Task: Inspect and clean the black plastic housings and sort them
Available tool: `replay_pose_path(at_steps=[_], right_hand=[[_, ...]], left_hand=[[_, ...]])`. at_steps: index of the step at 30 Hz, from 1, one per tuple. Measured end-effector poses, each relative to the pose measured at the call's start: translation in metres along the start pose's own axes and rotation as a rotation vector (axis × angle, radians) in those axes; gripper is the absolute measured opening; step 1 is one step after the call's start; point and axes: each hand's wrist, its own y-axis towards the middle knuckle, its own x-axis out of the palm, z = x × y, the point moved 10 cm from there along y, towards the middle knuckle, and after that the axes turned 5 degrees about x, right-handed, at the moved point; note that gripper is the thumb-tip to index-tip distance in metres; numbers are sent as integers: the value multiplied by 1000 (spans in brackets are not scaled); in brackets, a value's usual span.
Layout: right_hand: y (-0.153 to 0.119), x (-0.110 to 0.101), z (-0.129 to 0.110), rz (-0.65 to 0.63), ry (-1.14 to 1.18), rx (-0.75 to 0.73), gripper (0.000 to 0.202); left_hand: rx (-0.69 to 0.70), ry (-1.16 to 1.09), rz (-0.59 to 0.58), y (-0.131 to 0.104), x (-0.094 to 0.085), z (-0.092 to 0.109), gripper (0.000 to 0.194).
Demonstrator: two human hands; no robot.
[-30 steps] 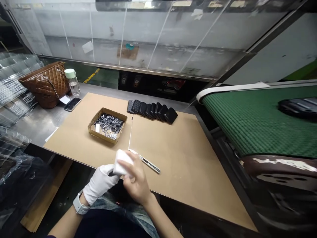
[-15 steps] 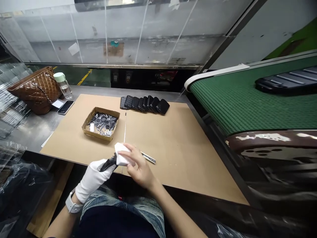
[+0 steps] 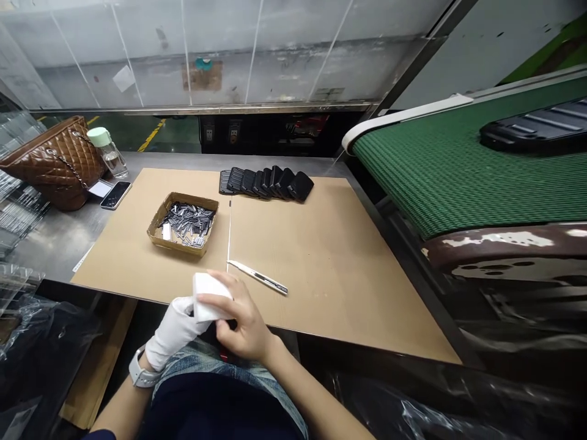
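Bare fingers of my right hand (image 3: 243,318) are wrapped round a white block (image 3: 210,296), held over the cardboard's front edge. My left hand (image 3: 177,327), in a white glove, is closed right beside and partly behind the block; what it grips is hidden. A white pen-like tool (image 3: 259,277) lies on the brown cardboard (image 3: 321,263) just beyond my hands. Farther left, a shallow box (image 3: 177,245) holds many small dark strips and a small white piece. Several black ribbed pieces (image 3: 261,182) lean in a row at the back.
A green conveyor belt (image 3: 440,165) on the right carries a large black part (image 3: 536,128). At the back left are a brown bag (image 3: 59,159), a bottle (image 3: 112,156) and a phone (image 3: 115,195). Clear plastic (image 3: 46,336) hangs at the left.
Both hands and the white block have shifted, the block moving left over my gloved hand. The black item held in my left hand is now hidden. More of the pen-like tool shows.
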Motion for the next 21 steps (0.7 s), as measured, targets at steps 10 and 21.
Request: replay_pose_path(at_steps=[10,21], right_hand=[[-29,3,66,331,86,332,36],[-24,-5,47,372,-142,110,43]], left_hand=[[-303,-1055,476,22,-8,-41,25],[-227,-1190,269,36,34,-26,36]])
